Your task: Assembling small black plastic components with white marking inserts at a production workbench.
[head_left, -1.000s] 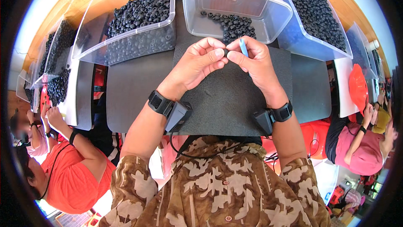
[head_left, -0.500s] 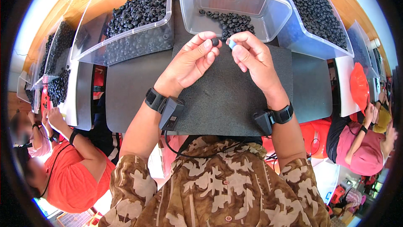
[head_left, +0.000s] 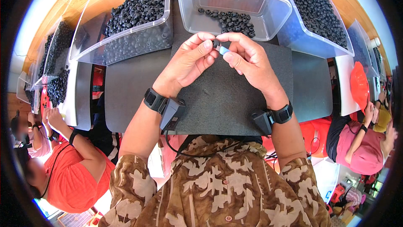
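Left of the tub stands a bin of black parts. Just your side of the tub, your left hand has thumb and fingers clamped on one small piece, near the tub's front rim. The blue tool, gripped by your right hand, stood apart from it half a second ago; its tip now looks to be at the piece, so both hands seem to work on it together. Right of the tub sits a bluish bin.
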Tool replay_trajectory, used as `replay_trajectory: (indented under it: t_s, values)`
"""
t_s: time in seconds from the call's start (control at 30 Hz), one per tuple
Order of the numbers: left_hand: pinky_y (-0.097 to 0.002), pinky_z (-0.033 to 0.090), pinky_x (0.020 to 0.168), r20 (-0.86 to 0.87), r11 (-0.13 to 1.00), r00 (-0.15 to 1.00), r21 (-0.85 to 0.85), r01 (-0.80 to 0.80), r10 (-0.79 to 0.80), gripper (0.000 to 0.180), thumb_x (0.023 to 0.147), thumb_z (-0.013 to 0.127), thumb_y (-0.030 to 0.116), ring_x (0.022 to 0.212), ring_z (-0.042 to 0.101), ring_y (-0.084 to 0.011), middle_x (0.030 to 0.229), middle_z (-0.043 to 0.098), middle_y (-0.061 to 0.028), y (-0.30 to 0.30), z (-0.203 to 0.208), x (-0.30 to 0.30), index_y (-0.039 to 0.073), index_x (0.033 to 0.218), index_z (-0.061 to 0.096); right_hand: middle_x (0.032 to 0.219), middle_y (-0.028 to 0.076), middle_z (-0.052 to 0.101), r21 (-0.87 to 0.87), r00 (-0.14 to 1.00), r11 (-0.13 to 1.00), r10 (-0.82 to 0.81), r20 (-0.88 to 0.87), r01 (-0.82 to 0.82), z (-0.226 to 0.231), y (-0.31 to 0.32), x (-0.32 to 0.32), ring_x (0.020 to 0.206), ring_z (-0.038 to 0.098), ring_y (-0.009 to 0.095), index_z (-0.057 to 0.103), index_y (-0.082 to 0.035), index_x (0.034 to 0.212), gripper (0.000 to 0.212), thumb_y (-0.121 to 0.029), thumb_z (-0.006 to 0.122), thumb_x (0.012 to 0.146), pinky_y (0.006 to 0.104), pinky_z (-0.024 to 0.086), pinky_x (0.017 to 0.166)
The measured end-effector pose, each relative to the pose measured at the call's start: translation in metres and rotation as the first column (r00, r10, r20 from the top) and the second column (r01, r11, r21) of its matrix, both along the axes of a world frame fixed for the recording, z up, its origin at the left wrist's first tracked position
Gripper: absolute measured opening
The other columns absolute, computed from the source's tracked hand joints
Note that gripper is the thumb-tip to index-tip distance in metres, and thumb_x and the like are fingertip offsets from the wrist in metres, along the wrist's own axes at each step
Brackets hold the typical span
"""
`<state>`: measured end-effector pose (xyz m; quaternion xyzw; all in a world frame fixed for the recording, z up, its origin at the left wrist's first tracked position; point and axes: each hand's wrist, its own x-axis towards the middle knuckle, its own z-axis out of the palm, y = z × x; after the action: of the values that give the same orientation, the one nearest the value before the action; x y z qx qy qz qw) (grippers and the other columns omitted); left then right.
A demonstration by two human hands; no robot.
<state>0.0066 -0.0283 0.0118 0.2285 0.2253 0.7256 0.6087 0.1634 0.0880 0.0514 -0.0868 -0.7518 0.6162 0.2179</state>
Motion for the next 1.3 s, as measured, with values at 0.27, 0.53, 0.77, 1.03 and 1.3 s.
replay_trajectory:
  t_s: [0.27,0.53,0.77,1.03,1.3]
  values:
    - [-0.0206,0.053,0.073,0.0,1.0,1.0,-0.014,-0.004,0.004,0.012,0.092,0.059,0.013,0.081,0.061,-0.0088,0.09,0.061,-0.0018,-0.0001,0.0023,0.0003,0.009,0.103,0.059,0.067,-0.006,0.047,0.006,1.0,1.0,-0.002,0.017,0.002,0.0012,-0.0001,0.0006,0.061,0.04,0.002,0.058,-0.007,0.117,0.03,-0.012,0.063,0.088,0.0185,0.035,0.057]
    - [-0.0207,0.053,0.073,0.012,1.0,1.0,-0.012,0.011,-0.011,0.012,0.092,0.058,0.013,0.081,0.061,-0.0087,0.09,0.061,-0.0016,-0.0001,0.0052,0.0027,0.008,0.104,0.058,0.066,-0.006,0.046,0.032,1.0,0.999,-0.002,0.007,0.002,0.0033,0.0001,0.001,0.06,0.039,0.002,0.058,-0.007,0.116,0.03,-0.012,0.063,0.087,0.0187,0.033,0.056]
    - [-0.0202,0.052,0.072,0.015,1.0,1.0,-0.006,0.024,-0.024,0.013,0.092,0.058,0.013,0.082,0.06,-0.0085,0.09,0.061,-0.0012,0.0001,0.0046,0.003,0.008,0.104,0.058,0.067,-0.006,0.046,0.027,1.0,1.0,0.004,0.014,-0.005,0.0019,0.001,0.001,0.06,0.039,0.001,0.059,-0.007,0.115,0.029,-0.012,0.064,0.087,0.0185,0.033,0.055]
    - [-0.022,0.051,0.079,-0.01,0.999,1.0,0.031,0.021,-0.021,0.01,0.092,0.059,0.012,0.085,0.059,-0.0091,0.093,0.06,-0.0013,0.0008,0.0012,0.0013,0.009,0.102,0.058,0.068,-0.007,0.049,-0.054,0.999,0.998,0.038,0.014,-0.037,0.0035,0.0007,0.0016,0.062,0.042,0.0,0.06,-0.005,0.113,0.026,-0.011,0.063,0.088,0.018,0.036,0.058]
    - [-0.0227,0.05,0.082,-0.052,0.996,0.998,0.075,0.042,-0.038,0.008,0.092,0.059,0.012,0.087,0.058,-0.009,0.094,0.059,-0.0011,0.0015,-0.0003,-0.0024,0.007,0.098,0.058,0.072,-0.006,0.056,-0.063,1.0,0.998,0.021,-0.002,-0.021,0.0007,-0.0011,-0.0002,0.066,0.047,0.0,0.061,-0.004,0.111,0.024,-0.009,0.063,0.087,0.0179,0.04,0.063]
